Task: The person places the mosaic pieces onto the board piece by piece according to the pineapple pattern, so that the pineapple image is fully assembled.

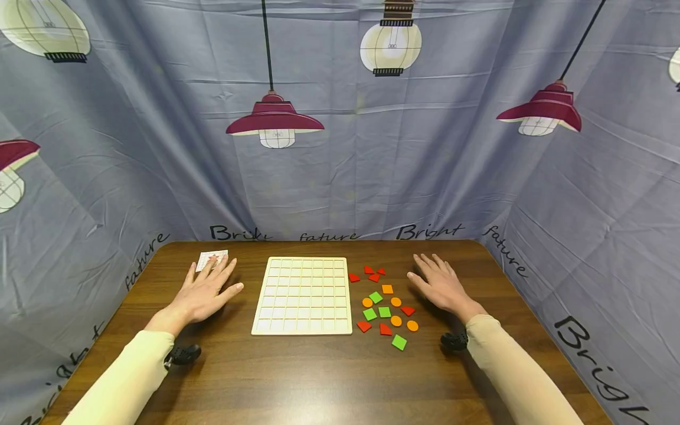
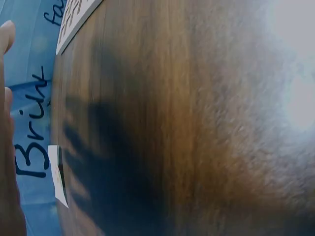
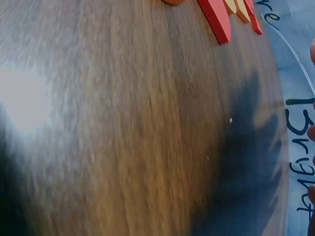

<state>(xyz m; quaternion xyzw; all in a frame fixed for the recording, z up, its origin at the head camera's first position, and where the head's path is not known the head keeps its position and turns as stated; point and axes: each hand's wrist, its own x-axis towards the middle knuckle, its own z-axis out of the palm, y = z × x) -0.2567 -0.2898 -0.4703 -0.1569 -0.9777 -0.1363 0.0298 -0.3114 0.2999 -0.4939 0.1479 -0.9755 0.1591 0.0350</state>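
Grid board (image 1: 301, 295) is my landmark: a pale, shallow tray with a raised rim, divided into rows of square cells, flat on the brown table (image 1: 297, 378). From my end of the feed, all the loose pieces lie outside its rim, scattered to its right: red pieces (image 1: 385, 330), green squares (image 1: 384, 312), orange discs (image 1: 396, 321) and one orange square (image 1: 387, 289). One red piece sits just beside the board's right edge; I cannot tell whether they touch.

Left of the board I see the left hand (image 1: 203, 295), fingers spread and holding nothing, partly covering a printed card (image 1: 204, 258) near the board's far left corner. Right of the board, past the pieces, the right hand (image 1: 441, 287) has its fingers extended, thumb apart, likewise holding nothing.
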